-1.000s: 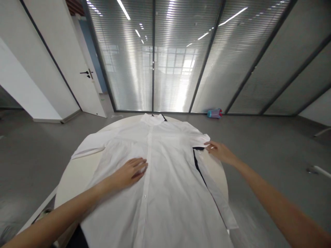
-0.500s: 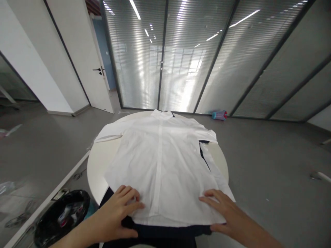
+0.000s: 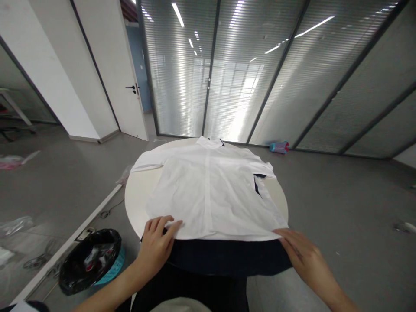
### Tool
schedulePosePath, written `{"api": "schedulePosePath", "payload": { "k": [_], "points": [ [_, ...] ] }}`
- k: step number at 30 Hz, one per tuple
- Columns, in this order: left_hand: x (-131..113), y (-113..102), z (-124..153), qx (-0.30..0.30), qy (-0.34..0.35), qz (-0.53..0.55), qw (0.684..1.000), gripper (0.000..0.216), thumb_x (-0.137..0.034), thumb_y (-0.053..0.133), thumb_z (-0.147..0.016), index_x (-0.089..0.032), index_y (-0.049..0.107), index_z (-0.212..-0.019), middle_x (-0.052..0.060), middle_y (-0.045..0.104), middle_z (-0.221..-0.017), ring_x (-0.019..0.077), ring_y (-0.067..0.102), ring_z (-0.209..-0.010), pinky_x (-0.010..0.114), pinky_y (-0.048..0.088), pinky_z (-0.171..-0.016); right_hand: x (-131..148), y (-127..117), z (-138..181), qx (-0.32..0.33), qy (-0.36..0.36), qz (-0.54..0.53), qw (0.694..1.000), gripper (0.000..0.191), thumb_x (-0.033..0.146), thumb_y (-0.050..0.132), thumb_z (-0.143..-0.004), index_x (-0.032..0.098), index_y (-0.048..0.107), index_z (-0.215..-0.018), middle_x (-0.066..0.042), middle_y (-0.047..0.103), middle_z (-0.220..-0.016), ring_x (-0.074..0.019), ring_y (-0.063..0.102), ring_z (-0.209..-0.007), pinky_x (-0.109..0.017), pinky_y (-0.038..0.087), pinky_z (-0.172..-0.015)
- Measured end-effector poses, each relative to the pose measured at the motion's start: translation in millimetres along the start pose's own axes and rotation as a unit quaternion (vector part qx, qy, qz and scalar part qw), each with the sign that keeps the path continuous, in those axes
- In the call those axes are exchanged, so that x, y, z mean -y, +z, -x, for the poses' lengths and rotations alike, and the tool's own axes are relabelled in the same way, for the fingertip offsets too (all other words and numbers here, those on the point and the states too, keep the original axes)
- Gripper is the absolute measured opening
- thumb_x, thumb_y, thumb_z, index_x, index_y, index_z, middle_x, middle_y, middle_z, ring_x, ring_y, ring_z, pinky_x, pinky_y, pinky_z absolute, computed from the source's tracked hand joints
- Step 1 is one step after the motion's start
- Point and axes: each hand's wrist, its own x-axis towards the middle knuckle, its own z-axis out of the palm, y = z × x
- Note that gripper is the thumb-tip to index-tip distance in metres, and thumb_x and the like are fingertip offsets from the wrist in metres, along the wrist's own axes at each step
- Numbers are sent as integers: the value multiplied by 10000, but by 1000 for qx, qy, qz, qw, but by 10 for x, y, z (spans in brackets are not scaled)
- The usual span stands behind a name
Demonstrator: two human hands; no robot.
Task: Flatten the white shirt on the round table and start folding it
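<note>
Two hands at the near hem of a white shirt on a round table.

Widest is the round white table (image 3: 138,201), with the white shirt (image 3: 208,195) spread flat on it, collar far, over a dark cloth (image 3: 227,258) that hangs off the near edge. A black-lined bin (image 3: 89,260) stands on the floor to the left. The left hand (image 3: 157,247) pinches the hem's left corner; the right hand (image 3: 300,253) lies with fingers together on its right corner.

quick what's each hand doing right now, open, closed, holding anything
Left hand: fingers on the near left hem corner of the white button-up shirt; whether it grips cannot be told.
Right hand: at the near right hem corner; grip cannot be told.
</note>
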Motion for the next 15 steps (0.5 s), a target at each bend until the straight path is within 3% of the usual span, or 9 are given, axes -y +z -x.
{"api": "schedulePosePath", "payload": {
  "k": [4, 7, 9, 11, 12, 15],
  "points": [
    [195, -174, -169, -77, -23, -27, 996, 238, -116, 566, -861, -237, 694, -1021, 112, 649, -1053, 286, 572, -969, 452, 424, -842, 72, -35, -167, -52, 5, 17, 999, 238, 330, 495, -990, 236, 713, -1007, -67, 758, -935, -241, 719, -859, -376, 556, -801],
    [331, -329, -410, -141, -10, -42, 989, 193, -96, 552, -874, -219, 667, -970, 70, 681, -923, 240, 607, -889, 437, 431, -882, 92, -120, -349, -89, 26, 36, 995, 274, 365, 472, -992, 230, 711, -981, -88, 751, -926, -262, 713, -856, -402, 552, -806],
    [414, -415, -540, -152, -8, -52, 987, 180, -87, 535, -886, -214, 657, -922, 44, 686, -843, 215, 618, -828, 405, 442, -866, 57, -221, -450, -115, 51, 45, 991, 312, 403, 445, -992, 245, 714, -980, -95, 748, -942, -281, 714, -883, -428, 553, -831],
    [487, -492, -584, -122, 0, -31, 992, 190, -95, 507, -907, -211, 653, -869, 40, 679, -809, 198, 615, -789, 359, 454, -804, -25, -331, -472, -104, 60, 26, 992, 320, 440, 445, -984, 281, 723, -983, -88, 748, -950, -296, 715, -906, -447, 558, -849],
    [517, -536, -567, -94, 9, -4, 996, 212, -95, 485, -916, -208, 651, -846, 42, 673, -802, 190, 612, -774, 336, 458, -773, -79, -380, -441, -69, 56, 5, 996, 311, 456, 459, -976, 305, 731, -973, -78, 750, -949, -299, 716, -908, -450, 565, -850],
    [575, -717, -409, 82, 48, 117, 989, 273, -78, 435, -921, -210, 650, -816, 34, 661, -793, 160, 623, -758, 272, 469, -725, -222, -456, -202, 145, 66, -69, 985, 238, 496, 557, -928, 370, 758, -934, -39, 759, -973, -289, 724, -920, -415, 598, -838]
  ]
}}
